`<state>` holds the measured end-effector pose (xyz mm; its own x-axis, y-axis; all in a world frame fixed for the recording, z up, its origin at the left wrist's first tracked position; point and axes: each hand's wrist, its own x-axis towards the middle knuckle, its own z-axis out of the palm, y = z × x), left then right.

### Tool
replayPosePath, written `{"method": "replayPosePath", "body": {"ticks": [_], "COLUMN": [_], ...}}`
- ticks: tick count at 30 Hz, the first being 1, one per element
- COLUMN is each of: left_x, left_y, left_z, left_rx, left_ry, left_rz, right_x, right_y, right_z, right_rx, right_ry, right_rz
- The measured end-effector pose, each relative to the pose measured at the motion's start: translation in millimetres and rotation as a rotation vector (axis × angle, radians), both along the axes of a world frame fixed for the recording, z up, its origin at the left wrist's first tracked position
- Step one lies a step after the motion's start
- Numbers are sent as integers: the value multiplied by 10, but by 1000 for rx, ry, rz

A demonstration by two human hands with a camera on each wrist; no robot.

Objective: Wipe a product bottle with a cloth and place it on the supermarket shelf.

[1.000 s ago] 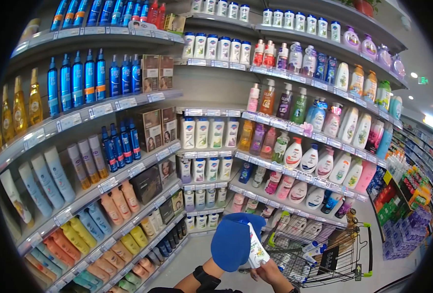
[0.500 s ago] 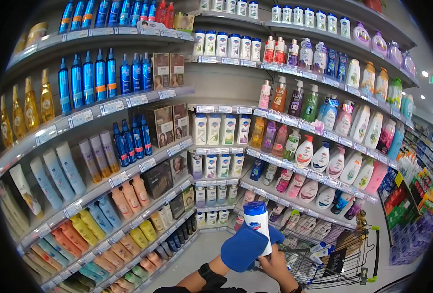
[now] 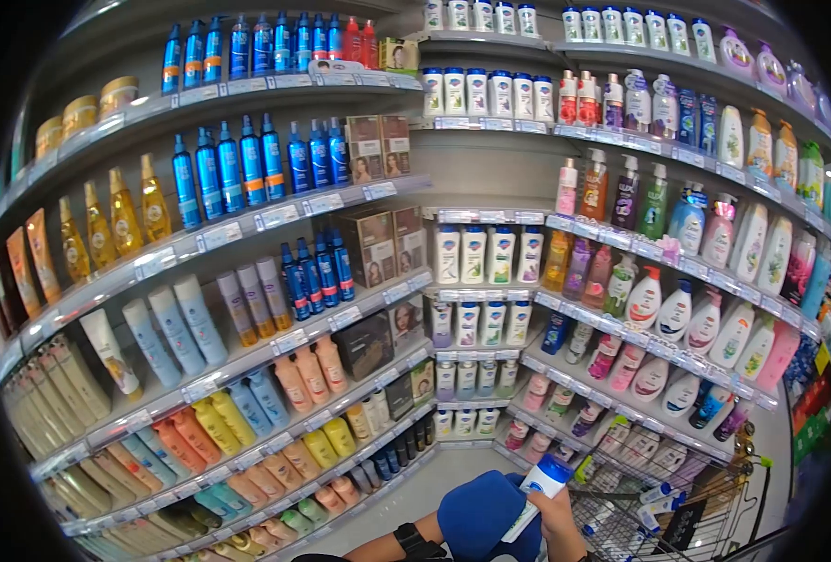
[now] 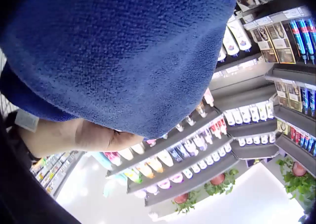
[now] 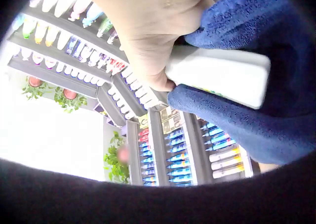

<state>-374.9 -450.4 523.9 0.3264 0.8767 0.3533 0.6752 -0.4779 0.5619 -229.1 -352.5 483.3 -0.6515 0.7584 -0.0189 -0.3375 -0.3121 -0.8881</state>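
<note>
A white body wash bottle with a blue cap slants in front of me at the bottom of the head view. My right hand grips it near the cap, thumb along its side in the right wrist view. A blue towelling cloth is folded about the bottle's lower part. In the right wrist view the white base shows between two folds. My left hand holds the cloth from the other side; its fingers are mostly hidden under the fabric.
A wire shopping cart at the right holds several blue-and-white bottles. Shelves of bottles, sprays and boxes curve round from left to right. Grey floor shows between the shelves and my arms.
The bottle has turned from cap-hidden to cap-up, then tilted right. My right hand has moved from its lower end up near the cap. The head view has swung left.
</note>
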Motion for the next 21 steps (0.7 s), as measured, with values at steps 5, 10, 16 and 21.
{"method": "replayPosePath", "body": {"ticks": [5, 10, 16, 21], "left_x": [-38, 25, 49, 115], "left_y": [-36, -59, -63, -19], "left_z": [-330, -507, -537, -645], "left_rx": [-114, -174, -201, -231], "left_ry": [-252, -384, -439, -483], "left_rz": [38, 92, 94, 62], "right_x": [-75, -96, -75, 44], "right_y": [15, 47, -131, -120], "right_z": [-143, -388, -37, -101], "right_rx": [250, 869, 1223, 1048], "right_ry": [17, -372, -293, -311], "right_rz": [-163, -121, 90, 169]}}
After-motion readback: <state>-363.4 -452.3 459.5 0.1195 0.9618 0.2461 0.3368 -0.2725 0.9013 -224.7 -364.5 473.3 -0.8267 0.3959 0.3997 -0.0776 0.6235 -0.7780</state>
